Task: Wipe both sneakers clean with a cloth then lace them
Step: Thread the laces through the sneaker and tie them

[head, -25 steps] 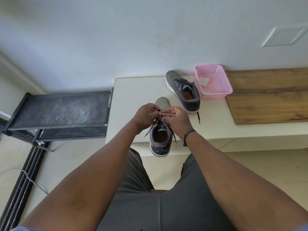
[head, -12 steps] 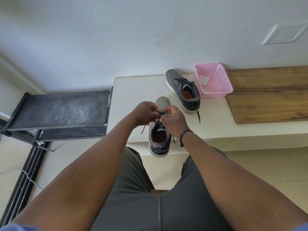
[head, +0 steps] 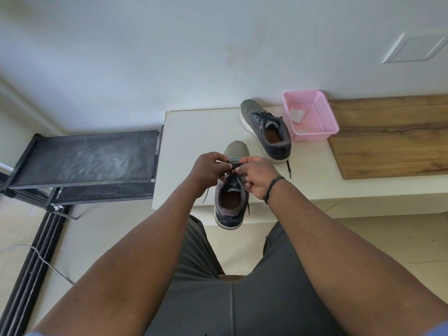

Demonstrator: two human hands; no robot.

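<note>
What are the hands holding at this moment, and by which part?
Both hands, left hand and right hand, pinch the lace over the near sneaker's eyelets.

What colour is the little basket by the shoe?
Pink, seen clearly in the head view: the basket.

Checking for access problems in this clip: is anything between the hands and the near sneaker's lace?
Nothing visible. The left hand and right hand already pinch the lace over the near sneaker; the other sneaker and pink basket sit apart.
</note>
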